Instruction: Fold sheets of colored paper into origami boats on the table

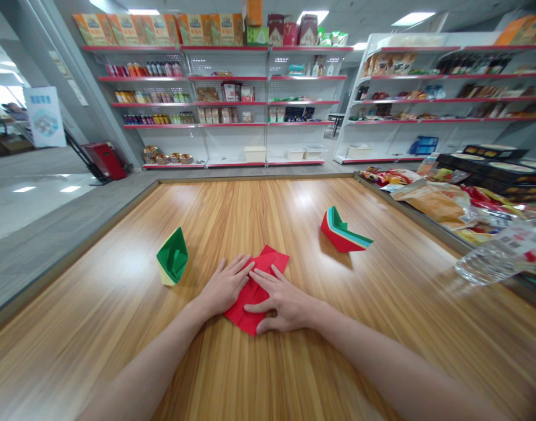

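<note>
Beneath fingers [235, 269] [264, 278] (left, right): folded red paper [251, 291].

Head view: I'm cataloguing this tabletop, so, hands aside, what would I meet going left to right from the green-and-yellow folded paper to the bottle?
Green-and-yellow folded paper → red folded paper → red, blue and green paper boat → clear plastic bottle.

Honestly can't read a single word here. The sign [45, 120] on the left side has blue characters near its top, but they're mush. Orange boxes [161, 30] at upper left carry some printing, way too blurry. Same deal with the bottle [482, 266] label and black boxes [511, 174] at right.
</note>
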`<control>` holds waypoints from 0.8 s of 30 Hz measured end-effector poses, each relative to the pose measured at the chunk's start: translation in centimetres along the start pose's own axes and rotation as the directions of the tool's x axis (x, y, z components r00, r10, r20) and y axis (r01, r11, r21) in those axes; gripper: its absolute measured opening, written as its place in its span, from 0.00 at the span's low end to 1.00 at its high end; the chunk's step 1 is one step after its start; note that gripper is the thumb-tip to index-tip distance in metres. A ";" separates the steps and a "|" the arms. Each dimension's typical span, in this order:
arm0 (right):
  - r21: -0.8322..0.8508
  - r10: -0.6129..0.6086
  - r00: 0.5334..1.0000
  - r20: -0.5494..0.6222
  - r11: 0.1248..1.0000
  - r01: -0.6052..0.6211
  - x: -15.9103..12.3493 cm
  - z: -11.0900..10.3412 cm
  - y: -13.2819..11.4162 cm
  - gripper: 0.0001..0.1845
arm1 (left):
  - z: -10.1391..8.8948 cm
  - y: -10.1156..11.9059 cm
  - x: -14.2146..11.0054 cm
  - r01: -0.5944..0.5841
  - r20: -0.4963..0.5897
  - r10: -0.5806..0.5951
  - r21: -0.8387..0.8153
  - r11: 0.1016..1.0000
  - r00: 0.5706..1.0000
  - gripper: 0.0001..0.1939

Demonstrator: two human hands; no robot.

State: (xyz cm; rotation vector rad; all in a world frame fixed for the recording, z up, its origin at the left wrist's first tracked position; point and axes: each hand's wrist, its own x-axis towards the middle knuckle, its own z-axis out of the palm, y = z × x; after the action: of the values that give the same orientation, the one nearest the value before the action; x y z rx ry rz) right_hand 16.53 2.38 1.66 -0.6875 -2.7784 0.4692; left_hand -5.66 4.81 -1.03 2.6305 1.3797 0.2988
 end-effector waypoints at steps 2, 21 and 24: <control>0.013 -0.011 1.000 0.013 1.000 0.011 0.0 0.0 0.1 0.28 | 0.0 -0.1 0.0 0.003 0.005 -0.003 -0.003 1.000 1.000 0.24; -0.101 -0.146 0.979 -0.145 0.986 0.133 0.3 0.0 0.2 0.13 | -0.6 -0.6 -0.4 -0.001 -0.094 -0.018 -0.203 0.979 0.995 0.19; 0.023 -0.116 0.970 -0.214 0.992 0.123 0.3 0.4 0.5 0.12 | -0.3 -1.0 -0.3 -0.031 -0.158 -0.005 -0.227 0.973 0.987 0.18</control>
State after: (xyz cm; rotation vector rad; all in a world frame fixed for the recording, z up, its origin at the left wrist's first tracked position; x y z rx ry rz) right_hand 16.33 2.84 1.22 -0.5246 -2.5852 0.3960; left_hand -6.69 5.12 -0.95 2.4709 1.2850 0.6409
